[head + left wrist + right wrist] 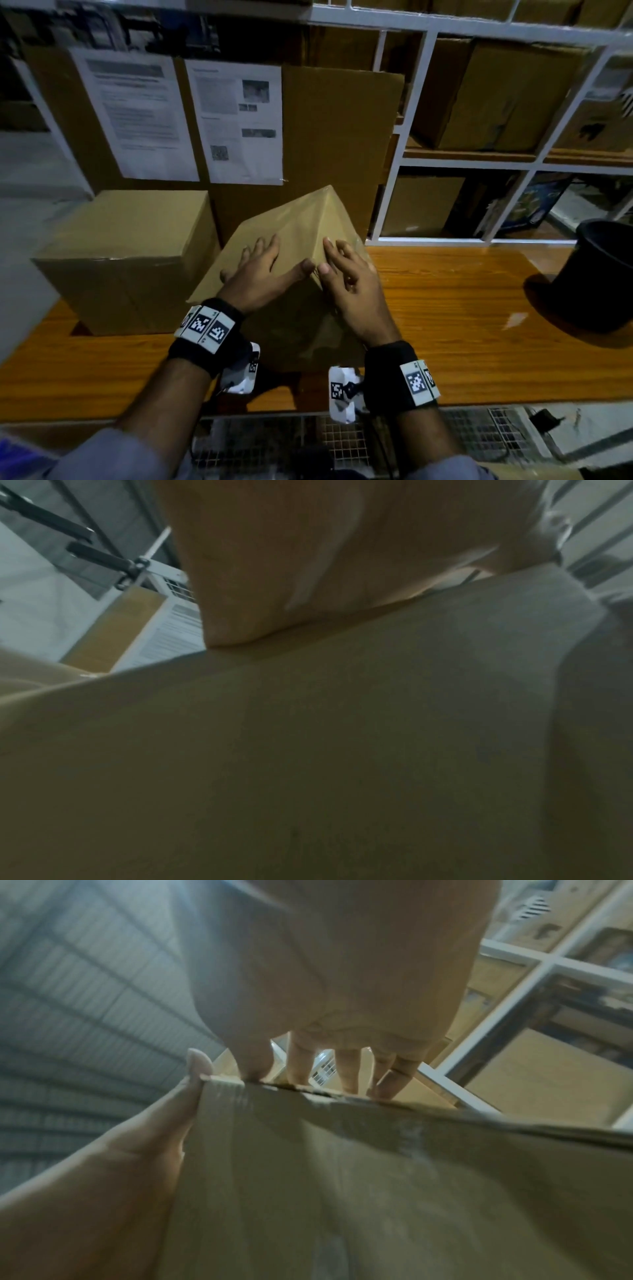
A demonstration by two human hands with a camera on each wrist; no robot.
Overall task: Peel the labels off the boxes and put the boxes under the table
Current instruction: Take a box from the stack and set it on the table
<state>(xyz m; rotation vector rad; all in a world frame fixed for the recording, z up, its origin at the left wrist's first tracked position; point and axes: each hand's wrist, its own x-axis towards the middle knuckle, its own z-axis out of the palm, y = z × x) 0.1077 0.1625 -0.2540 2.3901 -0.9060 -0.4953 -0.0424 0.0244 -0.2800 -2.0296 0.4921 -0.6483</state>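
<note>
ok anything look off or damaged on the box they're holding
The tilted box is tipped up on the table, not lying flat, with the left hand pressed flat on one face. In the right wrist view its top edge looks torn and scuffed where the right hand picks at it. The second box beside it sits square.

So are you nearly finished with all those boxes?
Not nearly. Nothing visibly done: both brown cardboard boxes sit on the orange wooden table. In hand: the tilted box, left hand flat on it, right hand picking at its edge; no label shows on it. Left: the upright box beside it, then both under the table.
</note>
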